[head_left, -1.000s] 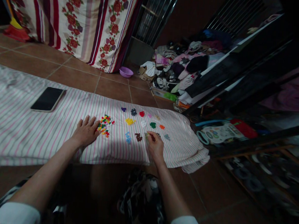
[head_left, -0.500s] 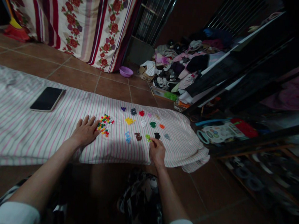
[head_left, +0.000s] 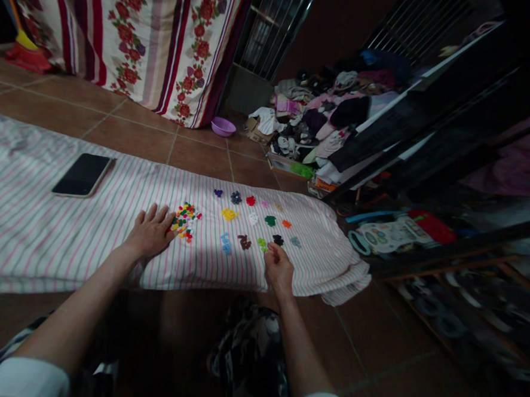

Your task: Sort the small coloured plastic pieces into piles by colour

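Observation:
My left hand point(head_left: 151, 233) lies flat with its fingers spread on the striped cloth point(head_left: 124, 214), its fingertips at the left edge of a mixed pile of small coloured pieces point(head_left: 185, 221). My right hand point(head_left: 279, 267) is closed in a pinch beside the light green pieces point(head_left: 261, 244); what its fingertips hold, if anything, is too small to tell. Near it lie black pieces point(head_left: 278, 240), brown pieces point(head_left: 244, 241) and grey pieces point(head_left: 295, 242). Farther up are yellow point(head_left: 230, 214), white point(head_left: 253, 219), dark green point(head_left: 270, 221) and red pieces point(head_left: 250, 201).
A phone point(head_left: 82, 175) lies on the cloth at the left. Beyond the cloth, a purple basin point(head_left: 223, 127) stands on the tiled floor beside a floral curtain point(head_left: 166, 49). Piled clothes point(head_left: 319, 112) are at the back, and a dark rack point(head_left: 460, 240) stands at the right.
The fingertips of my right hand have shifted slightly right and up from the light green pieces. My left hand rests in nearly the same place.

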A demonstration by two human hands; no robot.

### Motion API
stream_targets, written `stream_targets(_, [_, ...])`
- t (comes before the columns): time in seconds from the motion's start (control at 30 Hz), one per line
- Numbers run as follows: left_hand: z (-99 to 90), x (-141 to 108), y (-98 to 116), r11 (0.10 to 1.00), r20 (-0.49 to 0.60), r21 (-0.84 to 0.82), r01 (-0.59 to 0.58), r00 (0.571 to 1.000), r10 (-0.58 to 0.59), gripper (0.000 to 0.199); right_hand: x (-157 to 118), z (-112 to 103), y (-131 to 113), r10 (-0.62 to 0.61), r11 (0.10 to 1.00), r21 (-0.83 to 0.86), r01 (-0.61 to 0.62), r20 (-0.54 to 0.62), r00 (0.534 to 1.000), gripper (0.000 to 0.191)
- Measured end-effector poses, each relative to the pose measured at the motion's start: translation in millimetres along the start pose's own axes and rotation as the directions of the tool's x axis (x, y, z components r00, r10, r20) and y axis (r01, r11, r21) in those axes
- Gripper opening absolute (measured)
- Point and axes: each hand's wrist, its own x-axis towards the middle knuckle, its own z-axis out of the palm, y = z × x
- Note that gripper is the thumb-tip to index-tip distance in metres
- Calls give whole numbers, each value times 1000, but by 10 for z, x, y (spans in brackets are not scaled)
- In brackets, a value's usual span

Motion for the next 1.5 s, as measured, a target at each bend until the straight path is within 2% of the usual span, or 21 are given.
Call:
stream_targets(0.23, [62, 20, -31, 1000, -38, -2, -15, 999, 15, 60, 22, 27, -37, -84, 995, -60, 85, 33, 996, 41])
stream_targets(0.43, [80, 28, -41, 1000, -44, -12, -16, 999, 15, 60, 56, 72, -30, -79, 996, -28, 80, 5, 997, 36])
stream_targets(0.7, [43, 18, -22, 1000, -23, -10, -8, 1000, 8, 60, 42, 34, -78, -79, 995, -61, 77, -24, 997, 39])
stream_targets(0.93, [-29, -18, -2, 1000, 13, -25, 6, 1000, -6, 57, 3, -1, -160, -161, 983, -106, 150, -107, 981, 35])
stream_targets(1.07, [-23, -16, -27, 999, 12, -53, -1, 1000, 2, 57, -18, -1, -306, -250, 966, -101, 239, -118, 961, 34])
stream_targets(1.3, [29, 0, -138, 997, -43, -62, -51, 998, 48, 53, -47, 146, -773, -419, 907, -19, 421, 80, 905, 29])
stream_targets(1.5, [58, 27, -251, 993, -114, -83, -81, 991, 71, 47, -150, 510, -1220, -511, 857, 111, 503, 296, 807, 29])
